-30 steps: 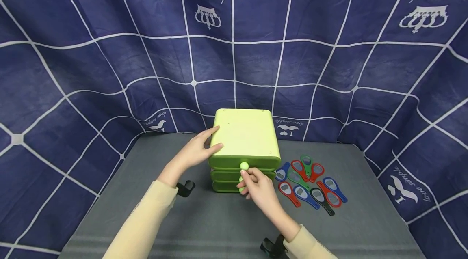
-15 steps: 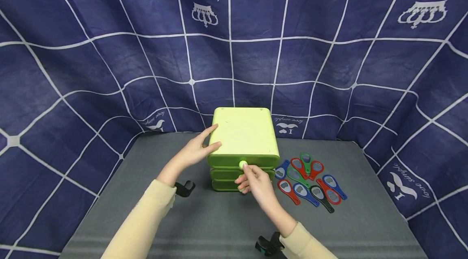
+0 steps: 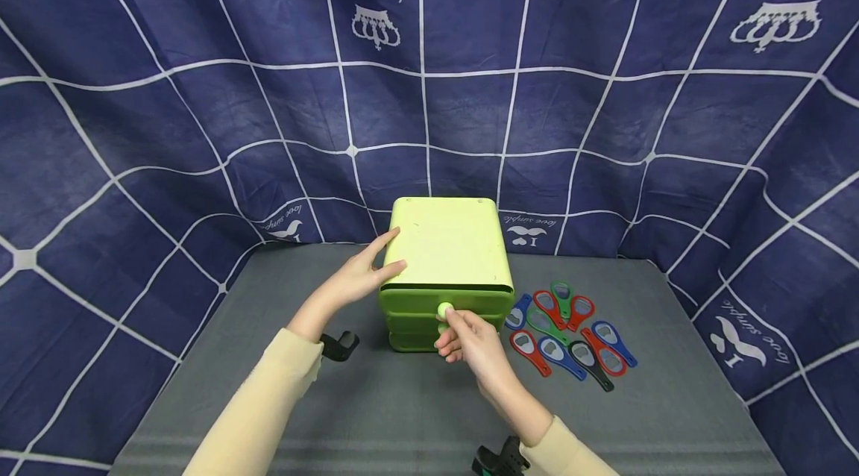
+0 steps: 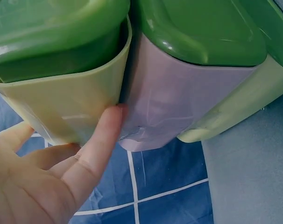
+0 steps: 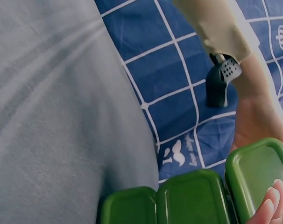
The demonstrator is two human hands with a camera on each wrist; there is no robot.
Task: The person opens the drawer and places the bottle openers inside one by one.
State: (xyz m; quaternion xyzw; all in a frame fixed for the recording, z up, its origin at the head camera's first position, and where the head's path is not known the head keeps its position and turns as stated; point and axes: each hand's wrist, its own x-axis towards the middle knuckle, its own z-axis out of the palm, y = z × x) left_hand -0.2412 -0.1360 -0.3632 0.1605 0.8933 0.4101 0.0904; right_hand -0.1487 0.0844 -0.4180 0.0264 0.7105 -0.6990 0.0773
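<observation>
A small drawer unit (image 3: 451,245) with a light yellow-green top and stacked dark green drawers stands on the grey surface. My left hand (image 3: 352,278) rests against its left side, thumb and fingers spread; the left wrist view shows a fingertip touching the casing of the top tier. The top drawer (image 4: 53,46) juts slightly out of that casing. With thumb and fingers, my right hand (image 3: 479,345) pinches the round light green knob (image 3: 443,309) of this drawer. Its other fingers (image 5: 267,207) are curled below the knob. The lower drawers (image 5: 193,198) look closed.
To the right of the unit lie several bottle openers with red, blue, green and black handles, including a black one (image 3: 590,364) and a red one (image 3: 530,353). Behind hangs a blue curtain (image 3: 470,110) with white lines.
The right hand has moved its grip onto the top knob and drawn the top drawer a little toward the person. The left hand has stayed against the unit's side.
</observation>
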